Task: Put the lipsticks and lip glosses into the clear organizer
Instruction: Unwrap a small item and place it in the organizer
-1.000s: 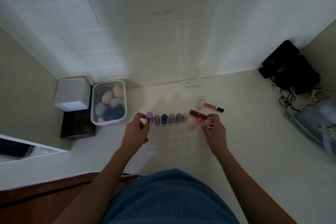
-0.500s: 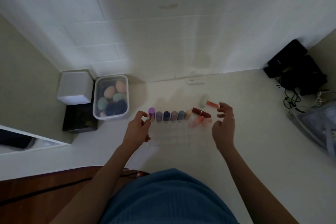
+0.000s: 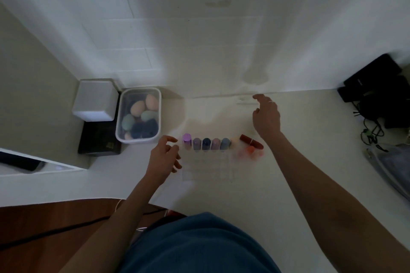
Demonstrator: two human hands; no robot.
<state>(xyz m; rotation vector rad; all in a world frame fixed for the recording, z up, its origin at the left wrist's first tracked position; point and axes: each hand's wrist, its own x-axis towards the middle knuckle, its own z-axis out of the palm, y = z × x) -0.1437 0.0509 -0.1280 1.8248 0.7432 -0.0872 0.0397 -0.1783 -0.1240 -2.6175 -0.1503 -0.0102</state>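
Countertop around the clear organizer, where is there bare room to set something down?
Free: the counter between the right hand and the black cables, and the strip in front of the clear organizer. Crowded: its back row of lipsticks, the dark red lipstick beside it, the sponge tub at left.

Pastel caps, one dark red tube
Purple cap [image 3: 186, 137] nearest the left hand [image 3: 164, 159]; dark red lipstick [image 3: 250, 141] below the right hand [image 3: 266, 117].

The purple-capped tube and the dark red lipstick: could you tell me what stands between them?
In the head view, four capped tubes stand in a row in the clear organizer.
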